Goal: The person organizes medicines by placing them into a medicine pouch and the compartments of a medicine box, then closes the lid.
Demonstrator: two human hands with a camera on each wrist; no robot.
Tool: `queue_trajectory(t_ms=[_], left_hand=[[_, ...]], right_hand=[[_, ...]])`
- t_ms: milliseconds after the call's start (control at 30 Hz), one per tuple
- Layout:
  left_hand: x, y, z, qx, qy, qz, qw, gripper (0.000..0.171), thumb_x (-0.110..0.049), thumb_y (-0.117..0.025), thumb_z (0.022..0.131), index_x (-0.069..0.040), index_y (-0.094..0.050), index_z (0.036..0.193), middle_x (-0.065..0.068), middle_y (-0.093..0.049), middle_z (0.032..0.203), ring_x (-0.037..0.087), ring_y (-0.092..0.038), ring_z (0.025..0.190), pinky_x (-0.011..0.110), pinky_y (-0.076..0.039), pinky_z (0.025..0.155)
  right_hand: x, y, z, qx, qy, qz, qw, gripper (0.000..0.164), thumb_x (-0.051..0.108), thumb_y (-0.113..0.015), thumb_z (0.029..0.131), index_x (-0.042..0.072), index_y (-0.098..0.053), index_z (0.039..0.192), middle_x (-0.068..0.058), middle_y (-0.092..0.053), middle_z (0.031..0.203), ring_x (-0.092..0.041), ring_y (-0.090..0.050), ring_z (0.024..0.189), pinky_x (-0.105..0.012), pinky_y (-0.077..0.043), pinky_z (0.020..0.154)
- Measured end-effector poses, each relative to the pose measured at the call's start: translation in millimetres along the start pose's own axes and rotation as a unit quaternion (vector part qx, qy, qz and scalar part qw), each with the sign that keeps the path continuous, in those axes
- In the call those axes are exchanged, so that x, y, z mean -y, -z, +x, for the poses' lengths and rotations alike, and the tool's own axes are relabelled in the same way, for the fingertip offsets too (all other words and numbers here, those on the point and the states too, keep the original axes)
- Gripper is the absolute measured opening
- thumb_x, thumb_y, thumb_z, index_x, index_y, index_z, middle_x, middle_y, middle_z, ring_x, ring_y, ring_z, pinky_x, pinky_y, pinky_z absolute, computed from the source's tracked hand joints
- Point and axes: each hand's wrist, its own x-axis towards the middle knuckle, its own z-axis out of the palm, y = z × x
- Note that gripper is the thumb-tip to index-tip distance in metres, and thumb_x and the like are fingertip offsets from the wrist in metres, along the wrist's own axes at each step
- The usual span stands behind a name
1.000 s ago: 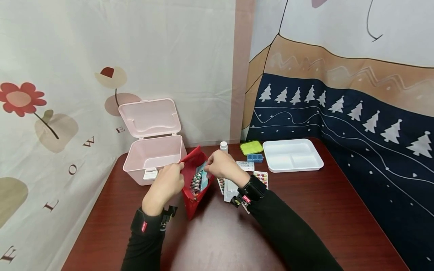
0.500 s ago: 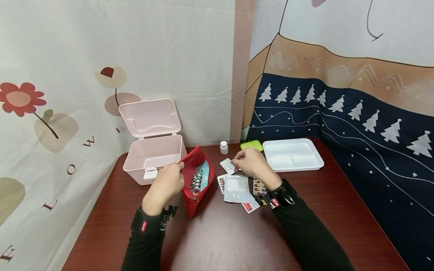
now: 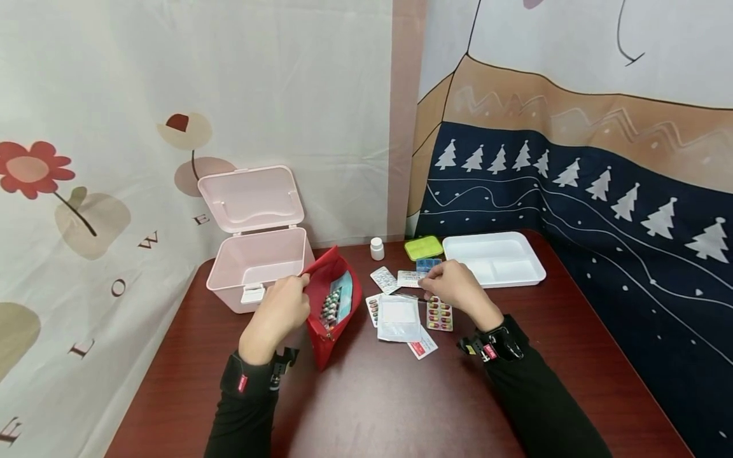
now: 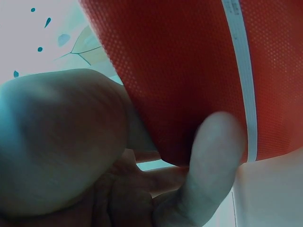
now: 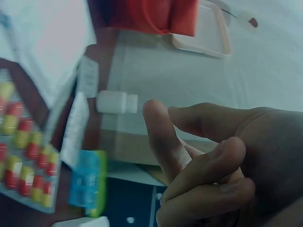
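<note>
A red fabric pouch (image 3: 322,280) stands upright with its mouth spread. My left hand (image 3: 280,312) pinches its left edge; in the left wrist view the thumb (image 4: 215,165) lies against the red cloth (image 4: 165,71). Inside the pouch show a blister strip of dark capsules (image 3: 330,308) and a light blue packet (image 3: 345,294). My right hand (image 3: 458,289) hovers over the medicine on the table, nothing between thumb and loosely bent fingers (image 5: 163,137). Beneath and beside it lie a red-and-yellow capsule blister pack (image 3: 439,316), silver blister packs (image 3: 384,280) and a white packet (image 3: 399,320).
An open pink box (image 3: 258,254) stands behind the left hand. Along the back are a white bottle (image 3: 376,249), a green case (image 3: 424,248), a blue pill organizer (image 3: 428,264) and a white divided tray (image 3: 518,280). A red-and-white card (image 3: 422,346) pokes out below the packet.
My right hand has moved from the pouch's mouth rightward over the blister packs, uncovering the bottle and packets. The left hand keeps its grip on the pouch.
</note>
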Motion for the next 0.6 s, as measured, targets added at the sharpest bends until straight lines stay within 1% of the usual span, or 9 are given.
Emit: queue_trajectory(t_ms=[167,267,400,500,600], left_hand=[[0.2,0.1,0.0,0.001,0.004,-0.005,1.0,0.039,-0.003,-0.059,0.102,0.001,-0.069,0.139,0.024,-0.073,0.125,0.033,-0.066,0.094,0.042,-0.052,0.077],[0.2,0.4,-0.3,0.002,0.005,-0.006,1.0,0.042,-0.003,-0.059,0.102,0.001,-0.068,0.143,0.024,-0.073,0.128,0.033,-0.066,0.096,0.042,-0.053,0.078],[0.2,0.5,-0.8,0.001,0.004,-0.007,1.0,0.043,-0.003,-0.059,0.102,0.001,-0.067,0.143,0.024,-0.073,0.128,0.033,-0.066,0.097,0.042,-0.053,0.079],[0.5,0.3,-0.9,0.0,0.003,-0.009,1.0,0.042,-0.003,-0.059,0.101,0.001,-0.068,0.142,0.024,-0.073,0.127,0.033,-0.066,0.097,0.042,-0.053,0.078],[0.2,0.5,-1.1,-0.001,0.003,-0.009,1.0,0.04,-0.003,-0.059,0.101,0.001,-0.068,0.14,0.024,-0.074,0.126,0.033,-0.067,0.097,0.042,-0.054,0.079]], right_hand=[[-14.0,-12.4,2.4,0.016,0.002,-0.025,1.0,0.029,0.034,-0.072,0.105,0.009,-0.086,0.099,-0.01,-0.082,0.088,-0.018,-0.066,0.079,-0.033,-0.048,0.07],[-18.5,-19.8,3.2,0.029,0.001,-0.036,0.999,0.027,0.034,-0.074,0.102,0.01,-0.086,0.097,-0.007,-0.08,0.086,-0.017,-0.066,0.077,-0.032,-0.049,0.068],[-20.7,-30.1,3.9,0.053,-0.004,-0.051,0.997,0.024,0.033,-0.076,0.1,0.012,-0.085,0.091,-0.005,-0.078,0.075,-0.015,-0.065,0.066,-0.03,-0.047,0.061],[-19.2,-35.5,2.7,0.067,-0.01,-0.066,0.995,0.023,0.031,-0.077,0.098,0.014,-0.082,0.084,-0.001,-0.07,0.064,-0.014,-0.06,0.057,-0.028,-0.044,0.056],[-17.8,-38.8,1.5,0.078,-0.016,-0.084,0.993,0.026,0.029,-0.077,0.098,0.014,-0.079,0.077,0.003,-0.062,0.058,-0.012,-0.057,0.053,-0.027,-0.042,0.054]])
